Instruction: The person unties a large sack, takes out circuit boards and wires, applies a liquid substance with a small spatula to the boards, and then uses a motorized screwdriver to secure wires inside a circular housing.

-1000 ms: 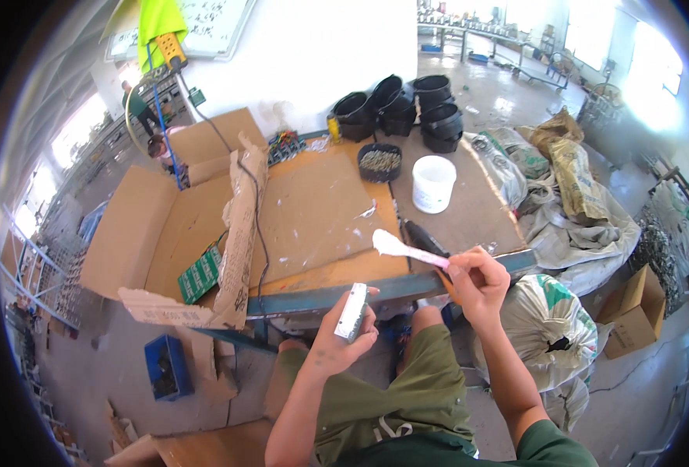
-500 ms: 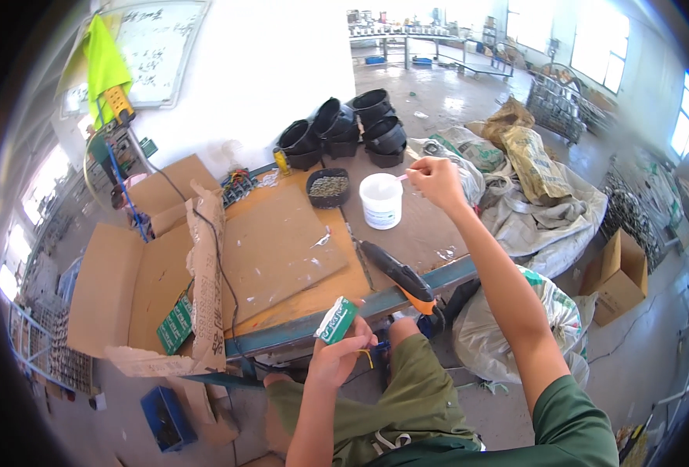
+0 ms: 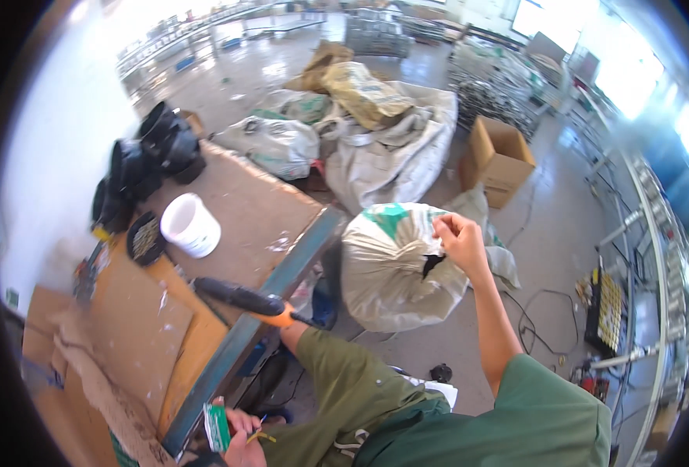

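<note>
Smooth plastic tub (image 3: 191,226), wrinkled plastic-looking sack (image 3: 383,276) (faintly glossy), matt cardboard box (image 3: 504,173), matt cloth shorts (image 3: 348,370).

**Factory workshop**

Industrial work is indicated by a blue-edged workbench (image 3: 313,247), on which a black-and-orange power tool (image 3: 235,295) is laid, by woven sacks (image 3: 395,159) heaped on the bare floor (image 3: 547,265), and by metal parts (image 3: 494,89) piled farther back.

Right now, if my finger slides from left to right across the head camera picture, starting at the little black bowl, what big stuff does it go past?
Black bowl, white bucket, left hand with a green-and-white block, bunched-up sack, open cardboard box.
</note>
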A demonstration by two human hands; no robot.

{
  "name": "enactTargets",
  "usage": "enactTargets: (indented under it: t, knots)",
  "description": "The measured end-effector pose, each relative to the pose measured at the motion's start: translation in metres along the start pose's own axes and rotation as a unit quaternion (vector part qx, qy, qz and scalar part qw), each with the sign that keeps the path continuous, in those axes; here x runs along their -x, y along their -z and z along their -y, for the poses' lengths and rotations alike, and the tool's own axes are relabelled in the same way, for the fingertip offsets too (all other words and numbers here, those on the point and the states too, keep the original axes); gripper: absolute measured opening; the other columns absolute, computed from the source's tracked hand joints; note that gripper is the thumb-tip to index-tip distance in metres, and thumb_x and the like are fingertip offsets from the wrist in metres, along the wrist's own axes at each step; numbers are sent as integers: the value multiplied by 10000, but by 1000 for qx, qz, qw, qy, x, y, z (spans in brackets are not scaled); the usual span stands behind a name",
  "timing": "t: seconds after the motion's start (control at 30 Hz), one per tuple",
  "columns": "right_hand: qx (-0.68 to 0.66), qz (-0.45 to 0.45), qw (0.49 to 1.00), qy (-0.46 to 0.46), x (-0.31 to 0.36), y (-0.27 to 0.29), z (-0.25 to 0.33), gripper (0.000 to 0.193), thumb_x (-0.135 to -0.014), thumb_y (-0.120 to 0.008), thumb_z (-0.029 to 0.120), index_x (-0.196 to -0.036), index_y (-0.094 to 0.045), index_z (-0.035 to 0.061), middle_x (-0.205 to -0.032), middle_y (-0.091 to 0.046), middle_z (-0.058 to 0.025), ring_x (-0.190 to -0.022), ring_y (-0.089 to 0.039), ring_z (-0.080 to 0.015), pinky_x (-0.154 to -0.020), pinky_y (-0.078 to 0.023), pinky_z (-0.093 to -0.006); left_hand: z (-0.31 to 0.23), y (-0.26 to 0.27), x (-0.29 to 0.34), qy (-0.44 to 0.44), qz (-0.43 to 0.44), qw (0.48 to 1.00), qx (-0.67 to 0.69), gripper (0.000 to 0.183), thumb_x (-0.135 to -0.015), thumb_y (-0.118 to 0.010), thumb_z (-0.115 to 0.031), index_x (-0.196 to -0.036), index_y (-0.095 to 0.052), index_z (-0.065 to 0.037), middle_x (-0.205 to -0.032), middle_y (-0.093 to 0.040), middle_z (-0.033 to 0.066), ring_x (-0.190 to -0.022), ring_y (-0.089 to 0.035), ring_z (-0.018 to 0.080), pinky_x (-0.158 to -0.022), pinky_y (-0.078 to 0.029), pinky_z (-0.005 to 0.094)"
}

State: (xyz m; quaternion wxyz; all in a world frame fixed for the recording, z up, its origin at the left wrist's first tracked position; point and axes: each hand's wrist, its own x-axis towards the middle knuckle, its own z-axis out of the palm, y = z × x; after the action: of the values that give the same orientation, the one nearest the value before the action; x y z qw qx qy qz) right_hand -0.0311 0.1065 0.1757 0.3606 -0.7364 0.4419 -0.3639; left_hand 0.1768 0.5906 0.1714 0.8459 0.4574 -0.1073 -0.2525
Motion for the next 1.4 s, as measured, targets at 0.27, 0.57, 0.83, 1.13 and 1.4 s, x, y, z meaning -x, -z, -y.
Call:
enactTargets:
  t: [0.27,0.57,0.83,1.13,1.4]
  knots:
    - [380,245,881,138,-7,-50,-105,220,-805,-600,55,-994,-712,49,-995,-688,-209,-960,-643,-437,-877,-526,-503,6,5,-24,43,-6,998,-35,749,-760,-672,-30,-1450,-386,28,-839,-460,22,-765,-481,153,-745,-463,331]
    - [163,288,934,134,-49,-44,-249,448,-958,-587,257,-1330,-573,6,-1372,-566,-164,-1285,-494,-331,-1086,-393,-424,-2,-28,-19,5,46,997,-57,620,-842,-713,-34,-1418,-486,-58,-907,-538,-24,-831,-520,68,-779,-451,246]
    - [470,318,759,320,-50,-74,-232,342,-996,-564,270,-1231,-621,29,-1161,-639,-103,-1021,-573,-265,-876,-457,-394,40,-26,-3,5,-35,998,47,538,-849,-686,-36,-1353,-500,-67,-875,-528,-32,-776,-515,67,-707,-430,220]
    - [553,277,628,473,-48,-112,-241,304,-1013,-545,306,-1110,-682,53,-946,-717,-67,-768,-658,-223,-673,-522,-398,40,-10,6,21,-13,998,58,595,-863,-686,-25,-1422,-487,-65,-882,-514,-20,-824,-509,69,-787,-438,228]
    - [561,290,705,322,-60,-94,-253,460,-937,-516,426,-961,-738,24,-995,-726,-232,-1003,-658,-404,-1000,-405,-558,35,5,12,32,-14,999,35,583,-867,-696,6,-1413,-504,-61,-931,-575,-9,-847,-548,89,-795,-470,259]
